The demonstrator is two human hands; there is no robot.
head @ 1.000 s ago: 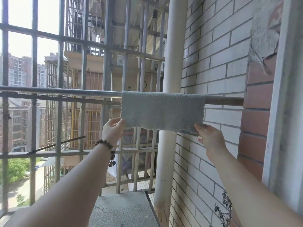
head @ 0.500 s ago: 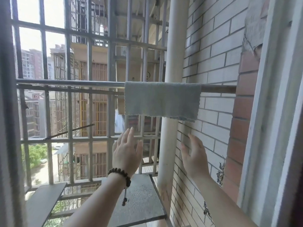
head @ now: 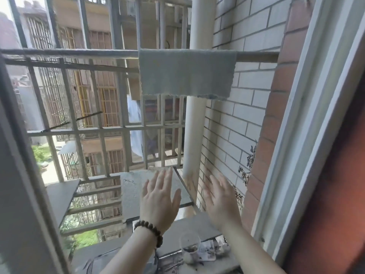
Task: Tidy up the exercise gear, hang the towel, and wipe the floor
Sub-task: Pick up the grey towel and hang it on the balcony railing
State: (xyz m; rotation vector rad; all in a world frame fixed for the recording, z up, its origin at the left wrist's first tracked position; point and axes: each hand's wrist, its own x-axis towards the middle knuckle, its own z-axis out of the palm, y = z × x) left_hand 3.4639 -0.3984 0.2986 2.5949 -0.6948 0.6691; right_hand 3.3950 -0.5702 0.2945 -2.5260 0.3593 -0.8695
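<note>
**Towel on the rail, both hands free**

The grey towel (head: 186, 73) hangs folded over the metal rail (head: 79, 53), just in front of the white pipe (head: 194, 135) by the brick wall. Well below it, the left hand (head: 159, 200) and right hand (head: 220, 200) are spread flat with straight fingers, each grip loose and holding nothing.
</note>
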